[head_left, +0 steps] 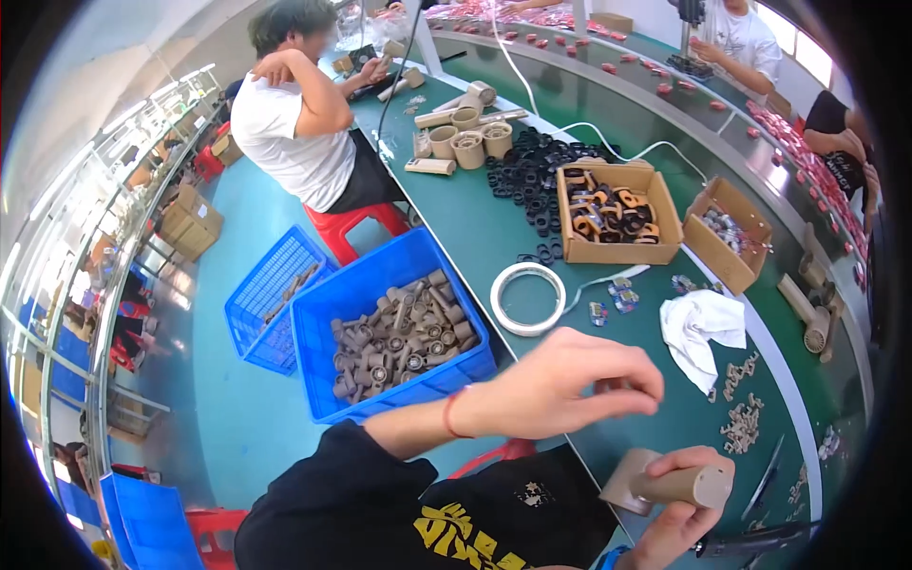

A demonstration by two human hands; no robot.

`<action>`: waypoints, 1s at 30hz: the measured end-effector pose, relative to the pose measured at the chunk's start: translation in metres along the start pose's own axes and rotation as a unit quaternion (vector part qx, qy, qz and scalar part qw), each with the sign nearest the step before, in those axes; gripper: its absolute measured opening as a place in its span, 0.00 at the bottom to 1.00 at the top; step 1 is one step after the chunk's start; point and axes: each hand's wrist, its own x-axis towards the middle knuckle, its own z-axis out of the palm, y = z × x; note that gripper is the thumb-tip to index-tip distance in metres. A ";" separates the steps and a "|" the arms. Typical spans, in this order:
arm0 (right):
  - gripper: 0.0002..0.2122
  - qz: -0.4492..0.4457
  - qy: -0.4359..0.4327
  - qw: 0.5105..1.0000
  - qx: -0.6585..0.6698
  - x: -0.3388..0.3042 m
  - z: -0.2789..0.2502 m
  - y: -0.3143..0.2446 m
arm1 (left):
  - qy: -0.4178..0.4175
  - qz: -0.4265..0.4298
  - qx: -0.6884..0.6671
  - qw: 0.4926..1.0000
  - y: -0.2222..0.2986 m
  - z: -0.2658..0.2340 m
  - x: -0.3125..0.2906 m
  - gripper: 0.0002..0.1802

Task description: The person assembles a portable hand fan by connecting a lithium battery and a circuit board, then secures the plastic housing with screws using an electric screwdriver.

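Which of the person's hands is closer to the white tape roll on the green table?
Left. The left hand hovers just below the white tape roll; the right hand is lower and farther right, gripping a tan cylindrical part.

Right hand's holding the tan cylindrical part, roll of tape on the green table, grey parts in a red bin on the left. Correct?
Not quite: in the head view the bin holding the grey parts is blue, not red. The rest holds: the right hand grips the tan cylindrical part, and the roll of tape lies on the green table.
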 end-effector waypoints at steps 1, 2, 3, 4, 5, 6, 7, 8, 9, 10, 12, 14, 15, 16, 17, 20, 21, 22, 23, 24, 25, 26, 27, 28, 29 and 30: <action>0.30 -0.001 0.016 1.000 -0.013 -0.001 -0.002 -0.001 | -0.005 0.002 -0.010 1.000 -0.010 0.010 0.005 0.07; 0.31 0.006 0.032 0.999 -0.032 -0.004 -0.007 -0.002 | -0.033 0.017 0.056 0.998 -0.025 0.022 0.008 0.06; 0.31 0.022 0.042 0.997 -0.053 -0.008 -0.010 -0.005 | -0.064 0.031 0.114 0.991 -0.036 0.036 0.007 0.05; 0.31 0.006 0.045 0.999 -0.017 -0.012 -0.012 -0.007 | -0.082 0.023 0.157 0.984 -0.040 0.044 0.005 0.04; 0.30 -0.011 0.050 0.999 0.017 -0.016 -0.016 -0.006 | -0.090 0.026 0.200 0.975 -0.050 0.054 0.001 0.04; 0.28 -0.038 0.046 0.997 0.056 -0.020 -0.020 -0.002 | -0.095 0.027 0.228 0.969 -0.059 0.061 0.001 0.04; 0.28 -0.019 0.061 0.997 0.035 -0.023 -0.025 0.003 | -0.098 0.029 0.258 0.961 -0.065 0.067 0.001 0.03; 0.22 -0.024 0.055 0.991 0.122 -0.028 -0.030 0.009 | -0.099 0.025 0.266 0.959 -0.069 0.071 0.002 0.03; 0.17 -0.036 0.051 0.976 0.211 -0.031 -0.036 0.013 | -0.098 0.025 0.278 0.955 -0.072 0.075 0.004 0.03; 0.19 -0.012 0.045 0.975 0.218 -0.034 -0.040 0.017 | -0.079 0.028 0.273 0.958 -0.076 0.078 0.005 0.05; 0.20 0.023 0.067 0.982 0.176 -0.037 -0.042 0.019 | -0.072 0.020 0.263 0.962 -0.079 0.085 0.003 0.07; 0.22 0.055 0.075 0.984 0.149 -0.041 -0.041 0.018 | -0.065 0.008 0.273 0.960 -0.078 0.086 0.001 0.13; 0.22 0.073 0.082 0.983 0.149 -0.042 -0.041 0.015 | -0.068 0.012 0.275 0.959 -0.072 0.086 -0.001 0.13; 0.22 0.090 0.089 0.981 0.150 -0.043 -0.039 0.013 | -0.084 -0.061 0.171 0.980 -0.061 0.086 -0.003 0.16; 0.23 0.106 0.097 0.978 0.151 -0.044 -0.038 0.012 | -0.099 -0.132 0.066 0.984 -0.053 0.086 -0.004 0.20; 0.28 0.098 0.083 0.975 0.183 -0.037 -0.027 0.007 | -0.181 -0.171 -0.271 0.930 -0.024 0.086 -0.022 0.48; 0.28 0.099 0.085 0.974 0.183 -0.034 -0.024 0.007 | -0.151 -0.158 -0.299 0.929 -0.007 0.091 -0.030 0.41; 0.29 0.030 0.031 0.999 0.002 -0.033 -0.023 0.011 | -0.096 -0.171 -0.305 0.932 0.003 0.100 -0.036 0.39; 0.31 -0.034 -0.025 0.981 -0.187 -0.031 -0.024 0.011 | -0.043 -0.184 -0.318 0.929 0.008 0.106 -0.041 0.38; 0.31 -0.024 -0.020 0.980 -0.198 -0.028 -0.026 0.011 | -0.052 -0.187 -0.329 0.924 0.006 0.106 -0.045 0.38; 0.30 -0.041 -0.012 0.970 -0.237 -0.023 -0.029 0.013 | -0.083 -0.238 -0.328 0.910 0.001 0.101 -0.049 0.36; 0.29 -0.051 -0.002 0.959 -0.279 -0.025 -0.034 0.012 | -0.121 -0.292 -0.328 0.891 -0.002 0.098 -0.054 0.34; 0.21 -0.026 0.051 0.969 -0.239 -0.032 -0.043 0.012 | -0.108 -0.316 -0.365 0.869 0.006 0.094 -0.052 0.27; 0.15 -0.042 0.115 0.949 -0.292 -0.040 -0.059 0.016 | -0.110 -0.291 -0.356 0.881 0.002 0.090 -0.059 0.24; 0.14 0.006 0.249 0.918 -0.308 -0.044 -0.070 0.020 | -0.112 -0.262 -0.350 0.892 -0.004 0.087 -0.064 0.20; 0.15 0.051 0.344 0.879 -0.325 -0.046 -0.084 0.026 | -0.110 -0.265 -0.349 0.892 -0.008 0.088 -0.069 0.20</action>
